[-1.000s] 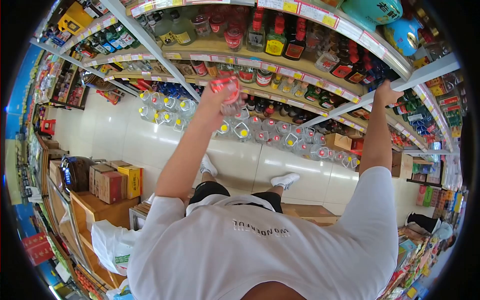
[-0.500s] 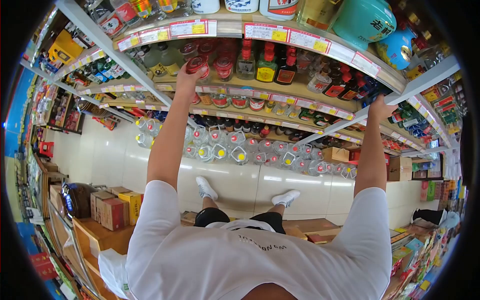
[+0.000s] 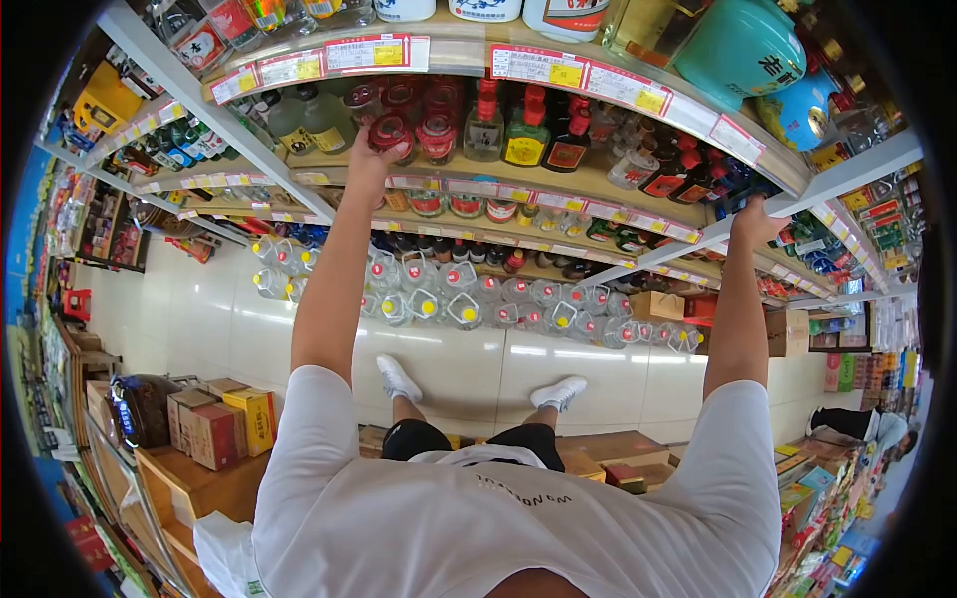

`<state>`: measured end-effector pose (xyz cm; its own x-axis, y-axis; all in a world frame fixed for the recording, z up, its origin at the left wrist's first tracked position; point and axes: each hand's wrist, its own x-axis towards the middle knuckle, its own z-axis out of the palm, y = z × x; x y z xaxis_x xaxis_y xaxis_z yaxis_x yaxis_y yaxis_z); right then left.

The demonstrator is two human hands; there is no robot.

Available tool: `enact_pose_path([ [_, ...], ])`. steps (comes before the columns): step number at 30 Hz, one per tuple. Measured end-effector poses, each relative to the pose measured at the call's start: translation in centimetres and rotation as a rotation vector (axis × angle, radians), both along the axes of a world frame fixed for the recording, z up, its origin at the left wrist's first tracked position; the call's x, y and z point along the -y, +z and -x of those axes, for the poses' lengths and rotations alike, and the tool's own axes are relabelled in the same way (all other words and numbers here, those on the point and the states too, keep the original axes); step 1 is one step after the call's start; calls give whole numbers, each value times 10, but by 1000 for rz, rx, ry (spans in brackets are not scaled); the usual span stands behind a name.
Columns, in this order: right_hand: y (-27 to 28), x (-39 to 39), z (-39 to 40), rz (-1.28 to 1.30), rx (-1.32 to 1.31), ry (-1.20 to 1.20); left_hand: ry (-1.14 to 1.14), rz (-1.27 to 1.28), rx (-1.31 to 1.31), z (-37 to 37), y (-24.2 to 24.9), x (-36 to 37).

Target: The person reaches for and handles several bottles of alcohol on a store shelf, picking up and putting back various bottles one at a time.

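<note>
Red-lidded jar clasped by left hand

Left of the yellow-labelled bottle, one jar is enclosed by thumb and fingers. Between them, one similar jar and one clear bottle are seen. Right of that landmark, one dark bottle is stood; farther right, the right hand is placed by one grey post, its grip unclear.

Jars on the shelf between bottles, jugs below on the floor before the shoes
</note>
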<state>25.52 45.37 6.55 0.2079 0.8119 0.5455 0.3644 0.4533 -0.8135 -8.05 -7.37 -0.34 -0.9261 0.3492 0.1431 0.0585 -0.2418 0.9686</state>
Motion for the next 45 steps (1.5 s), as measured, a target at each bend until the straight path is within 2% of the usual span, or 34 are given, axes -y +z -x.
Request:
enact_pose_path([
  [6, -2, -2, 1, -42, 12, -7, -4, 51, -48, 1, -3, 3],
  [10, -1, -2, -1, 19, -15, 42, -6, 121, -115, 7, -11, 5],
  [14, -4, -6, -1, -1, -14, 39, -7, 183, -58, -7, 9, 6],
  [20, -3, -3, -2, -15, -2, 17, -14, 298, -140, 8, -8, 11],
  [23, -2, -4, -1, 16, 5, 17, -25, 1, -164, 1, -15, 8],
  [26, 1, 0, -1, 48, 5, 29, 429, 535, -568, -23, -9, 6],
  [29, -3, -5, -2, 51, -9, 31, 607, 718, -1076, -49, 2, 2],
  [32, -4, -7, -4, 38, 6, 14, 534, 933, -1253, -67, 34, -16],
  [38, 6, 5, 1, 27, -3, -2, 537, 1076, -1337, -50, 25, -29],
  [45, 1, 2, -2, 37, 22, 19, 547, 1033, -1320, -49, 22, -33],
])
